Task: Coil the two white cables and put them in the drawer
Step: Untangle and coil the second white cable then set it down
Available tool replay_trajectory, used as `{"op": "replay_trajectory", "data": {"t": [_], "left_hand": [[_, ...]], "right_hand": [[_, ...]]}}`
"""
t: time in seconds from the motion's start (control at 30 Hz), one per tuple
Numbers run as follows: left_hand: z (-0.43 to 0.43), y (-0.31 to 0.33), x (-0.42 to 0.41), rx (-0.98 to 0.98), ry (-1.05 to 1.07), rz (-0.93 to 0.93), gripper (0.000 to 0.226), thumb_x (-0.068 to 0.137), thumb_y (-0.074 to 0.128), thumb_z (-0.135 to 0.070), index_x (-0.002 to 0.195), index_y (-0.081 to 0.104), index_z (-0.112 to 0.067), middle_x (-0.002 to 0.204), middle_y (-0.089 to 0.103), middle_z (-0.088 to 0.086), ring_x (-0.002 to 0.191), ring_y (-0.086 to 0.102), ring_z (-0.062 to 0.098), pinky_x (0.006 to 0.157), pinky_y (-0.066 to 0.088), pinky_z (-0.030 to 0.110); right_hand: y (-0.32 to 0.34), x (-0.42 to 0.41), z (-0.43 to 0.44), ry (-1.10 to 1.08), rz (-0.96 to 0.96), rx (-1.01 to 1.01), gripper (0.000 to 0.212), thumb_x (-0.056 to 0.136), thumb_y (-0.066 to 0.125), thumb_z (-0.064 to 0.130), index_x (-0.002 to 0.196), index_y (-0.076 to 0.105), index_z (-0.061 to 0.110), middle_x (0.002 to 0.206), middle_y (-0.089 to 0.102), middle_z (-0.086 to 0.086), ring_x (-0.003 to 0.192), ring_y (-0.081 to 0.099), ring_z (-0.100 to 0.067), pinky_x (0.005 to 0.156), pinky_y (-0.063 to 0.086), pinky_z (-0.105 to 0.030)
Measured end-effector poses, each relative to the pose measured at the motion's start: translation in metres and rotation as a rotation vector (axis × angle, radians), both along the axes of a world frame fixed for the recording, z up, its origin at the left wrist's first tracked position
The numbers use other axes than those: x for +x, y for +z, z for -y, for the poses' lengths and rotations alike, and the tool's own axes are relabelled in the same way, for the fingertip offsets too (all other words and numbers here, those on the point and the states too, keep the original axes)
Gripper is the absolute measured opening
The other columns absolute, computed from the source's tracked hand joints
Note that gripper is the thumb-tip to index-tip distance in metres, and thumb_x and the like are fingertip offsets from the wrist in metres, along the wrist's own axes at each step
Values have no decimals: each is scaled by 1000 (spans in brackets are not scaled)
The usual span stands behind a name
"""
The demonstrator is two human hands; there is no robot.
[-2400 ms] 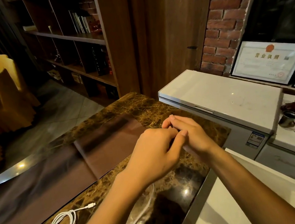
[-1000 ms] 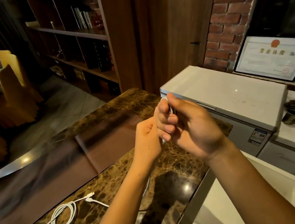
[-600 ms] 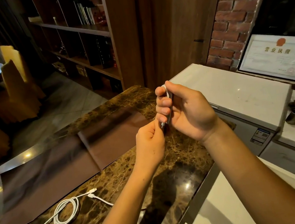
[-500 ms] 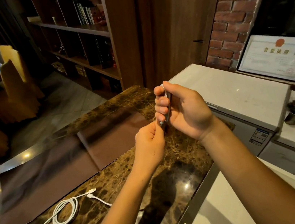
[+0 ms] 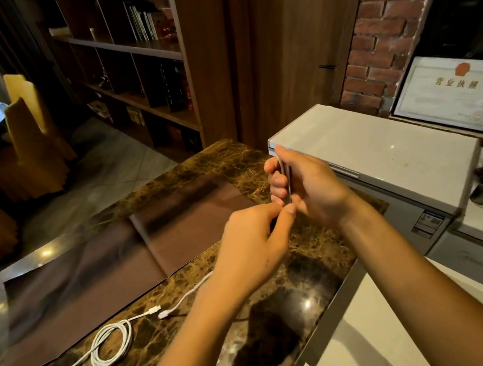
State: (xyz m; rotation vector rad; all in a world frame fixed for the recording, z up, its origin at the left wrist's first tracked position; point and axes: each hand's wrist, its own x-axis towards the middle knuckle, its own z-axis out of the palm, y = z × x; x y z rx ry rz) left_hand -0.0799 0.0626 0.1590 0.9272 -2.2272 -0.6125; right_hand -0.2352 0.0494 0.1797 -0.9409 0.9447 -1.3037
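I see the right hand raised above the far right part of the brown marble tabletop. Its grip is curled tight round a few upright loops of a thin white cable. The left hand sits just below, thumb and forefinger pinching the same cable at the loops' lower end. The loose tail drops behind the left wrist onto the tabletop. A second white cable, loosely coiled, lies toward the near left corner beside a dark brown mat, one plug just beside the first cable's plug. An open white drawer sits under the tabletop's right edge.
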Motion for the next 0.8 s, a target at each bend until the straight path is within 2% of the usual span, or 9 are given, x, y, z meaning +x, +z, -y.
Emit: {"op": "replay_trajectory", "data": {"t": [0.13, 0.2, 0.3, 0.37, 0.4, 0.47, 0.57, 0.63, 0.8], "left_hand": [[4, 16, 6, -37, -46, 54, 40, 102, 52, -42, 63, 58, -37, 54, 56, -2, 50, 48, 13, 52, 39, 32], [8, 21, 6, -52, -46, 62, 39, 101, 53, -44, 68, 71, -31, 55, 62, -1, 50, 52, 13, 52, 40, 31], [16, 28, 4, -73, -67, 82, 43, 100, 54, -47, 70, 76, -24, 58, 68, -4, 53, 59, 10, 53, 44, 26], [20, 32, 3, -85, -84, 77, 47, 100, 54, -48, 65, 72, -24, 55, 67, -8, 53, 60, 7, 52, 40, 17], [23, 34, 1, -95, -88, 61, 48, 101, 54, -49, 62, 70, -24, 52, 64, -8, 51, 59, 6, 50, 38, 15], [27, 38, -2, -119, -83, 50, 52, 101, 51, -52, 60, 67, -24, 50, 63, -4, 50, 59, 10, 47, 41, 20], [32, 43, -6, -119, -73, 66, 57, 99, 49, -58, 55, 63, -25, 52, 64, 3, 49, 60, 16, 54, 52, 40], [36, 47, -9, -153, -52, 56, 58, 97, 49, -60, 50, 58, -26, 50, 60, 5, 47, 56, 18, 51, 50, 42], [53, 49, -13, -162, -60, 11, 69, 98, 53, -53, 50, 55, -3, 44, 46, 9, 42, 41, 23, 49, 39, 39]], "right_hand": [[-8, -4, -9, 49, -110, 33, 43, 105, 43, 46, 92, 63, 11, 65, 50, 3, 58, 45, -9, 50, 39, -21], [-11, -3, -14, 60, -191, 33, 46, 106, 41, 47, 88, 68, 14, 67, 54, -2, 62, 51, -13, 54, 45, -21], [-15, -2, -20, 91, -224, 29, 53, 103, 43, 54, 92, 68, 8, 86, 53, -22, 81, 51, -33, 68, 44, -32], [-18, 0, -23, 93, -171, 34, 60, 99, 44, 60, 92, 65, 5, 83, 52, -21, 75, 51, -33, 66, 45, -33], [-20, 0, -25, 92, -141, 33, 61, 97, 43, 62, 92, 65, 5, 80, 52, -19, 70, 53, -26, 62, 47, -32], [-25, 2, -27, 93, -100, 26, 60, 97, 41, 62, 93, 64, 7, 72, 52, -13, 63, 53, -18, 59, 46, -32], [-32, 10, -34, 123, -89, 24, 44, 102, 33, 44, 91, 56, 8, 59, 53, -1, 58, 49, -17, 56, 45, -31], [-34, 15, -39, 152, -63, 48, 40, 99, 34, 39, 87, 55, 7, 59, 52, 0, 59, 46, -16, 55, 44, -30], [-32, 26, -48, 239, 45, 45, 54, 100, 38, 53, 85, 70, 12, 64, 49, -1, 58, 43, -15, 57, 43, -30]]}}
